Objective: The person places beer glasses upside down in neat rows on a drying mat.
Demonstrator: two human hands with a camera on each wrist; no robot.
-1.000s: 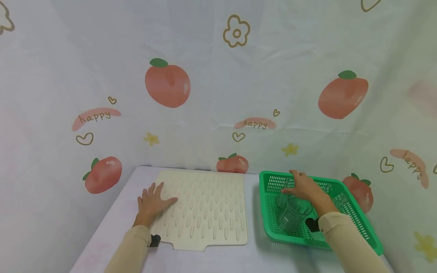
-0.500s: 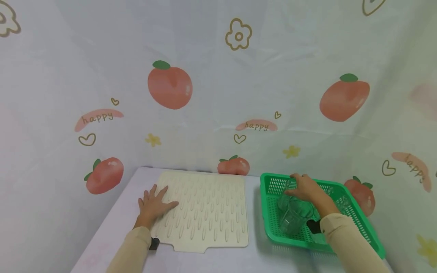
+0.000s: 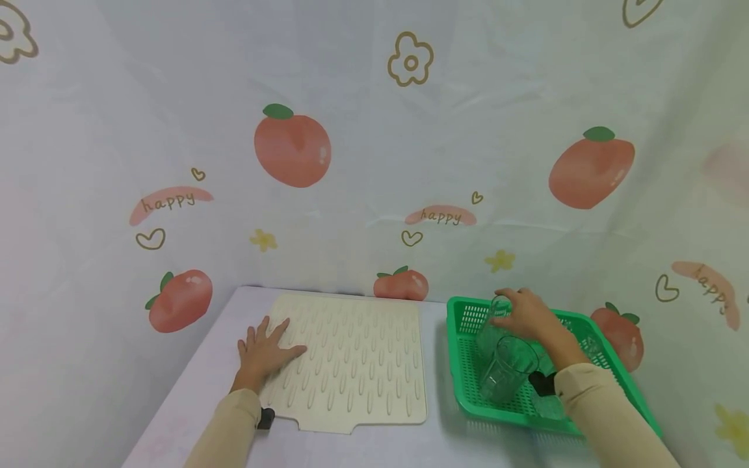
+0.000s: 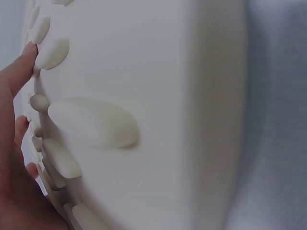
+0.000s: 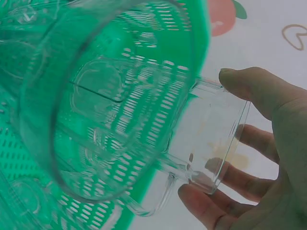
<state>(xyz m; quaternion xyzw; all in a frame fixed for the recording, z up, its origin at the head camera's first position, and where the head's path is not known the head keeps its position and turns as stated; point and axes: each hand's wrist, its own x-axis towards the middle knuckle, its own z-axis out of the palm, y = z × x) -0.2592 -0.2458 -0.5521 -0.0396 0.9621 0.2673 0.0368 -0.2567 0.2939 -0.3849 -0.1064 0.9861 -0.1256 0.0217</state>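
My left hand [image 3: 263, 359] lies with spread fingers on the left part of a cream board with raised oblong ridges [image 3: 357, 364]. Close up in the left wrist view, those ridges [image 4: 96, 122] and the board's edge fill most of the picture. At the right, my right hand [image 3: 531, 320] grips the upper end of a clear glass mug [image 5: 206, 134], thumb on one side and fingers on the other. Its handle [image 5: 160, 203] shows below. A wider clear glass [image 3: 508, 374] leans in the green basket [image 3: 455, 364] just in front of it.
More clear glassware [image 3: 591, 348] lies in the basket's right part, partly hidden by my right forearm. The basket and board stand side by side on a white table [image 3: 435, 403]. A fruit-patterned curtain [image 3: 351, 227] hangs close behind both.
My right hand has risen slightly, and the glass mug in its grip now stands higher above the basket floor. The left hand has stayed on the board.
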